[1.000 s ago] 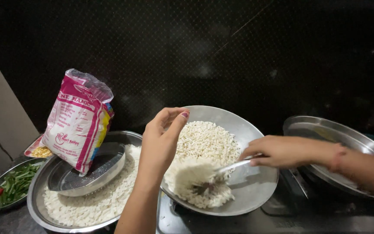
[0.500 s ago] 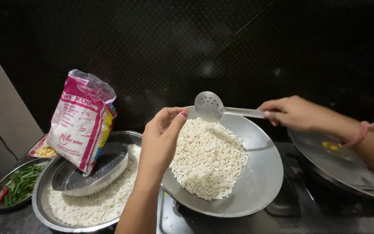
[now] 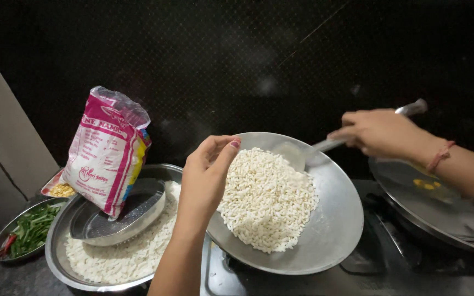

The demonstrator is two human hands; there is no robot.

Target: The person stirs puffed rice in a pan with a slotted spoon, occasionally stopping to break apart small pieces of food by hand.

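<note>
Our left hand keeps gripping the plate rim; our right hand, clenched around the ladle, has lowered it onto the puffed rice.

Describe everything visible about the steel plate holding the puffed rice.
The steel plate is round, shallow and shiny, and looks like plain metal with a smooth rim. It is tilted, its far edge raised, above the dark stovetop. A heap of white puffed rice lies on its left half; the right half is bare. The left hand grips its near-left rim. The spoon held by the right hand reaches over its far edge, beside the rice.
</note>
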